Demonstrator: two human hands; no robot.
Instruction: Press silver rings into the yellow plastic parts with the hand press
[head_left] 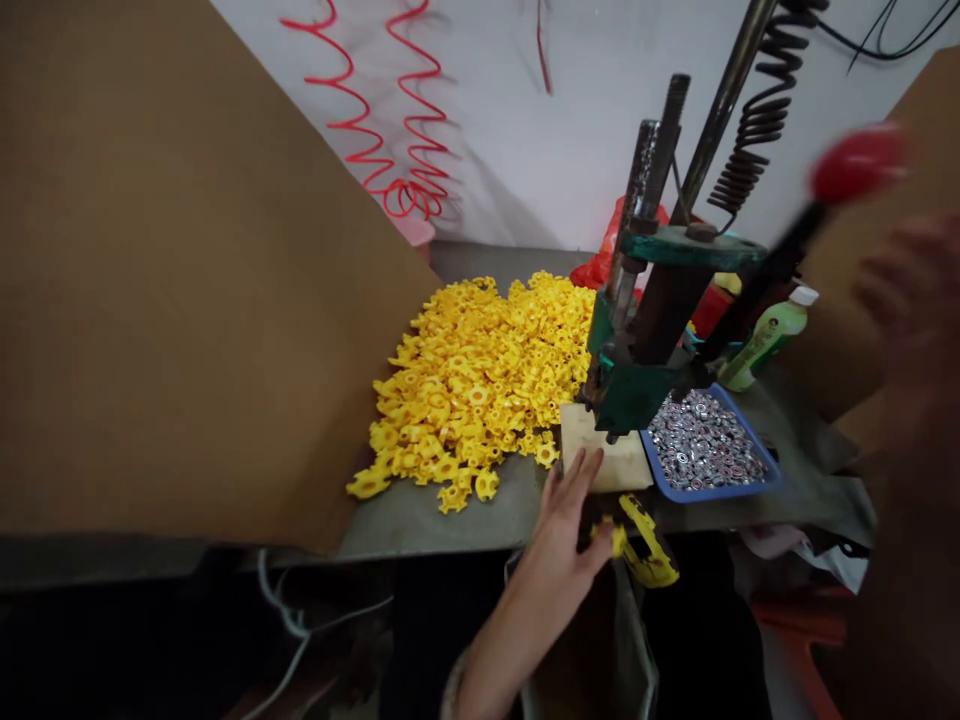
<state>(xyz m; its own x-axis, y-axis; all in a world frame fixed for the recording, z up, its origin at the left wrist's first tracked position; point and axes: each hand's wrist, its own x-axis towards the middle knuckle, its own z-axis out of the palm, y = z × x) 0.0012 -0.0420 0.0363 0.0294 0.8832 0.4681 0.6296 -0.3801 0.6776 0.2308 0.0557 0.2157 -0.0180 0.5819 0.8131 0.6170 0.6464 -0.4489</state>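
My left hand (562, 540) reaches over the front edge of the bench, fingers stretched out and thumb spread away. Its fingertips are at the near edge of a pale board (626, 465) under a green hand press (637, 395). A small yellow plastic piece (618, 541) shows at the thumb tip; whether they touch I cannot tell. Just right of it is a larger yellow-and-black object (651, 550), its kind unclear. My right hand (911, 280), dark and smeared by motion, is at the far right. Near it, apart, is the red knob (859, 165) of the press lever.
Yellow plastic pieces with round holes (480, 370) lie heaped left of the press. A blue tray (679, 495) of small metal rings, like bearings, stands right, with a green bottle (772, 335) behind. Cardboard (187, 280) walls the left. A bin (634, 640) sits below the edge.
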